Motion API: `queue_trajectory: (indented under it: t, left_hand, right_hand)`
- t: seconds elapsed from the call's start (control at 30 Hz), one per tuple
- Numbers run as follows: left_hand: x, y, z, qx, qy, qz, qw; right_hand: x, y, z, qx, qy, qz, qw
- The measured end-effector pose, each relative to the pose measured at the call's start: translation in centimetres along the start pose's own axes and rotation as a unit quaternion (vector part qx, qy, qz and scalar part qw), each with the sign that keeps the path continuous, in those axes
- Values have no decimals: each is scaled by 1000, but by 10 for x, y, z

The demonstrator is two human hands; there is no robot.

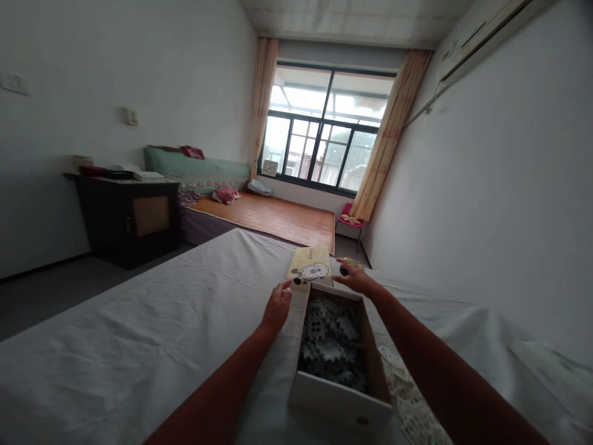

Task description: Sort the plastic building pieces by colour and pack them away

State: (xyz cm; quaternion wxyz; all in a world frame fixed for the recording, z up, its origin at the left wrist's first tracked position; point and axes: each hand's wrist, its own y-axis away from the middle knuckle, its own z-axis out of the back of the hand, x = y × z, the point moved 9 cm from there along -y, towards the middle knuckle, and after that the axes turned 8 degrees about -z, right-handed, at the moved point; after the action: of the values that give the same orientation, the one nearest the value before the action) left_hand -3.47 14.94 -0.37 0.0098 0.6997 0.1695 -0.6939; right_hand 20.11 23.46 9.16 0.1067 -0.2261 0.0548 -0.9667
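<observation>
An open white cardboard box [340,398] stands on the white cloth in front of me, full of grey interlocking pieces [333,343]. Just past its far edge lies a yellow lid [312,254] printed with a cartoon animal face. At the lid's near left corner is my left hand [277,306], fingers stretched forward; whether they touch it I cannot tell. My right hand [354,278] is on the lid's right side with thumb and fingers apart. A small yellow and black item [356,262] is partly hidden behind that hand.
The white cloth [152,327] covers the surface under the box. Cream lace or netting [412,395] lies right of the box. Beyond are a bed with a woven mat [273,213], a dark cabinet [120,216] at left and a pink chair [349,216] below the window.
</observation>
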Motion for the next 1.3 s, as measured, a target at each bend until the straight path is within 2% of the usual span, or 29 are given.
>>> queue_trajectory:
  t: [0.1, 0.2, 0.37, 0.53, 0.6, 0.67, 0.73, 0.8, 0.9, 1.0, 1.13, 1.23, 1.3]
  left_hand:
    - [7, -9, 9, -37, 2, 47, 998]
    - [13, -24, 7, -50, 11, 94, 994]
    - [23, -50, -11, -17, 14, 155, 988]
    - [31, -61, -30, 23, 25, 199, 980]
    - [22, -67, -35, 29, 38, 189, 981]
    - [2, -74, -39, 34, 56, 160, 985]
    - [-26, -80, -41, 39, 78, 121, 989]
    - [-58, -79, -46, 50, 102, 84, 990]
    - [-96, -58, -58, 91, 128, 56, 986]
    - [-112, -16, -71, 150, 142, 57, 977]
    - [-108, 47, -74, 220, 138, 90, 961]
    - [-104, 80, -63, 259, 94, 100, 956]
    - [-107, 95, -53, 277, 67, 87, 955]
  right_hand:
    - [5, -20, -21, 58, 30, 21, 998]
    - [7, -27, -38, 102, 45, 34, 993]
    - [-2, -29, -54, 122, 36, 19, 992]
    - [-10, -28, -53, 121, -19, -2, 992]
    - [-11, -23, -47, 123, -57, -6, 991]
    - [-11, -16, -35, 122, -102, -10, 987]
    - [-9, -6, -15, 109, -153, -12, 982]
    - [-6, 8, 16, 68, -242, -7, 968]
    - [-6, 38, 60, 6, -381, -13, 924]
    - [-12, 82, 73, 15, -450, -59, 891]
    - [-21, 152, 55, 66, -476, -146, 865]
    - [-20, 199, 36, 79, -465, -200, 859]
    - [-14, 224, 27, 71, -461, -212, 859]
